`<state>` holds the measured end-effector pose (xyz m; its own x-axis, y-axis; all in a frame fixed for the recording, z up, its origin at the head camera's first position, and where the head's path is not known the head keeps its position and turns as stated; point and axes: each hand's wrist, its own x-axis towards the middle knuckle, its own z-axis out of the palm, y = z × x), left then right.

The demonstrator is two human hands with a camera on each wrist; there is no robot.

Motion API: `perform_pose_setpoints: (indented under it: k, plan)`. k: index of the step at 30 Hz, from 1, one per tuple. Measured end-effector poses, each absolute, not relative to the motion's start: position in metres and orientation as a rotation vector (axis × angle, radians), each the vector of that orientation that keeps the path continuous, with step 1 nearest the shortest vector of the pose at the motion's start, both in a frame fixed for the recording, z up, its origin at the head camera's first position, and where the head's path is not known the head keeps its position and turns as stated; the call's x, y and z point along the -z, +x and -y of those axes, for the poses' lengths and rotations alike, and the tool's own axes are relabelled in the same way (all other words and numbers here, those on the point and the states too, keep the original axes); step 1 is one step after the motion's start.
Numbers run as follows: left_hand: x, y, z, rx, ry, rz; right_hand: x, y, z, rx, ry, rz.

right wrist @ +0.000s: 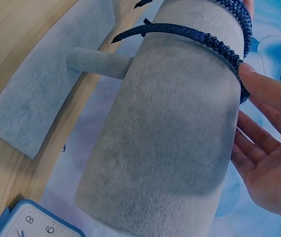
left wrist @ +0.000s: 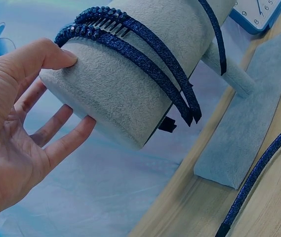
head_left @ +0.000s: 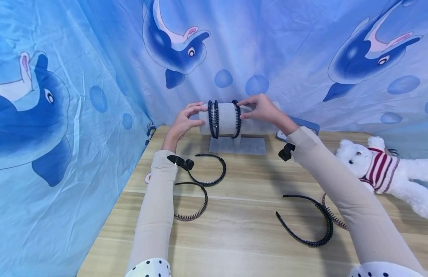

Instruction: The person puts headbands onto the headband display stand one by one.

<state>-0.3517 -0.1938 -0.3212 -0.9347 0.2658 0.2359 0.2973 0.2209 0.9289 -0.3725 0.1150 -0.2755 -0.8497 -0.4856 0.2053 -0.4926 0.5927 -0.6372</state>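
Gripping the grey display roll (head_left: 226,118) by one end, seemingly to steady it, the left hand (head_left: 183,120) leaves the right hand (head_left: 264,109) free to pinch a dark headband (right wrist: 184,32) straddling the roll, whose curve presumably keeps it seated.

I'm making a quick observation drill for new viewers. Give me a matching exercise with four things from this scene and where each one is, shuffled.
Things
1. Left hand
2. Right hand
3. Plush bear
4. Blue-framed clock

Places
A. Lying on the table, at the right side of the head view
B. At the single headband on the grey roll
C. Partly hidden by the right forearm in the head view
D. At the roll's left end, beside two headbands

Right pairs: 1-D, 2-B, 3-A, 4-C
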Motion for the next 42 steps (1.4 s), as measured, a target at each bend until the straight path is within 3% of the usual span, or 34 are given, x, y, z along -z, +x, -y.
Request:
perform_pose_setpoints:
  k: [42]
  plan:
    - [0.319,-0.35,0.194,1.868,-0.558,2.44,0.275,-0.374,-0.073,-1.22,0.833,2.787]
